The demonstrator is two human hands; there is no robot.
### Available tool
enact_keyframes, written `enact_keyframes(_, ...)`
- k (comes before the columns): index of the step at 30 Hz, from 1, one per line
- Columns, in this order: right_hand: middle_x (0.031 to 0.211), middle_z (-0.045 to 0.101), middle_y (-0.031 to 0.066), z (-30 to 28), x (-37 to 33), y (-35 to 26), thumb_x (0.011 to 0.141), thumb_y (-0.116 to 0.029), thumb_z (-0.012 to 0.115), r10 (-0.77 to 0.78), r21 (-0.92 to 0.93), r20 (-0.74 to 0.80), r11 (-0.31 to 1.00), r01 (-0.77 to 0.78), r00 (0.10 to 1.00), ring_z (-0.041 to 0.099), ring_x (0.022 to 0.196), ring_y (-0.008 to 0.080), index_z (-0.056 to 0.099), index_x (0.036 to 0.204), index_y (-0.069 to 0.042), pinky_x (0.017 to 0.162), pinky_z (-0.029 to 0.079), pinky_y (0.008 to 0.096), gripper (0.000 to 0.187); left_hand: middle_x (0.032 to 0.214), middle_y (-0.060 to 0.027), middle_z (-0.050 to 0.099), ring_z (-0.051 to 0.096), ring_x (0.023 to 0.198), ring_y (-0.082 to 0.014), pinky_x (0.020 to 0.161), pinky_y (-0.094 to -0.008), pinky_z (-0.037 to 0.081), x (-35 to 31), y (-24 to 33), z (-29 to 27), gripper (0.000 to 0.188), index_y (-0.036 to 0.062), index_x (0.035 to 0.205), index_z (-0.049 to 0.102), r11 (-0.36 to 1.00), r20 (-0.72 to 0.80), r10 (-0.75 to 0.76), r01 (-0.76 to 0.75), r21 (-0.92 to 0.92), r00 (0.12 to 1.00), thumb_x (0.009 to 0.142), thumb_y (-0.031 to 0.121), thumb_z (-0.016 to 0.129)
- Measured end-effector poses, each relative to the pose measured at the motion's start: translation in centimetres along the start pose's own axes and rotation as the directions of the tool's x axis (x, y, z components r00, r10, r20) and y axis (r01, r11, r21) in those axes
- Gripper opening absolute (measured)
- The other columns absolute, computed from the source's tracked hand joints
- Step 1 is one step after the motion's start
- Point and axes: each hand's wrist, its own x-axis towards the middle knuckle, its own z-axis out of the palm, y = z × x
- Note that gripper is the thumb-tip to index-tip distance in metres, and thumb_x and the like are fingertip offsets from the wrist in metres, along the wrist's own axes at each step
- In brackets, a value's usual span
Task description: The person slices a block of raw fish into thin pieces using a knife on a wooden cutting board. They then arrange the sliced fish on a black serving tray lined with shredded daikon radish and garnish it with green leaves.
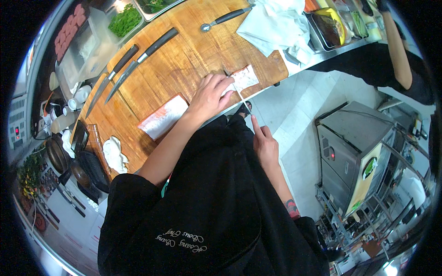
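A knife (245, 102) with a narrow blade is in my right hand (266, 146), which is closed round its handle with the index finger stretched along it. The blade reaches over the board's near edge, against a pale slab (247, 78) of fish or meat with orange-pink edges. My left hand (212, 95) is closed over the part left of the blade, fingers together, pressing it down; the hand hides most of that part. A larger slab (165, 115) of the same kind lies on the wooden board (179, 60), beside my left forearm.
Two dark-handled knives (146, 54) lie on the board's left, and a melon baller (223, 19) at its far side. A white cloth (278, 30) covers the far right corner. Chopped greens (125, 20) stand beyond. A person's arm (397, 50) shows right, above a steel cabinet (352, 133).
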Motion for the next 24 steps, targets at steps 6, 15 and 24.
enact_keyframes(6,0.085,0.054,0.0124,-1.0,-5.4,3.2,0.088,0.005,0.06,0.017,0.043,0.049,0.999,-0.019,0.999,0.062,0.069,0.0325,0.049,0.15,-0.025,0.066,0.052,0.0463,0.07,0.107,-0.0082,0.058,0.057,0.103,-0.0288,0.09,-0.0425,0.049,0.0,0.3,-0.4,0.025,0.0089,0.109,0.068,0.999,0.075,-0.019,0.015,0.049,0.997,0.085,0.011,0.073)
enact_keyframes(15,0.091,0.06,0.01,-0.2,-2.6,2.0,0.087,0.003,0.062,-0.056,0.027,-0.055,0.998,0.057,0.997,0.065,0.072,0.0306,0.049,0.15,-0.029,0.065,0.056,0.0426,0.072,0.103,-0.0097,0.058,0.058,0.097,-0.0282,0.086,-0.04,0.049,-1.3,-1.0,-1.0,0.022,0.0059,0.102,0.068,0.999,0.035,0.033,-0.032,-0.017,0.999,0.083,0.013,0.078)
enact_keyframes(24,0.091,0.06,0.0092,0.5,1.9,-0.8,0.086,0.003,0.062,-0.083,-0.009,-0.036,0.997,0.083,0.996,0.065,0.073,0.0302,0.05,0.15,-0.028,0.066,0.056,0.0437,0.072,0.103,-0.0088,0.057,0.059,0.098,-0.0281,0.087,-0.0407,0.05,-1.2,-0.9,-0.7,0.017,0.0066,0.099,0.068,1.0,0.037,0.01,-0.009,-0.029,0.999,0.084,0.011,0.076)
